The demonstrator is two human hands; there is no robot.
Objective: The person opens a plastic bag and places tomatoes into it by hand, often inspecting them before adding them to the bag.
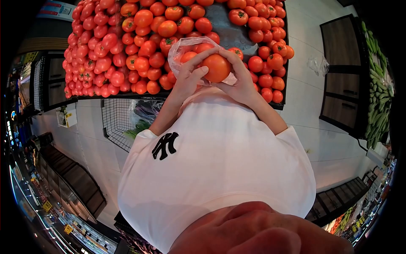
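Note:
A large orange-red tomato (217,68) is held between my two hands in front of my chest. My left hand (190,75) curls around its left side, with the thumb resting against the skin. From the right, my right hand (242,80) cups the same tomato, its fingers bent over the far side. A clear plastic bag (174,53) with a few tomatoes inside lies just beyond my left hand; whether the left fingers also grip the bag cannot be made out. Under and beyond the hands spreads a display of loose tomatoes (168,28).
Pinker tomatoes (100,63) fill the display's left side. A dark bare patch (230,31) shows among the tomatoes. A wire basket (116,116) with bagged greens stands at my left. Across the aisle on the right, green vegetables (377,101) sit above wooden cabinets (340,101).

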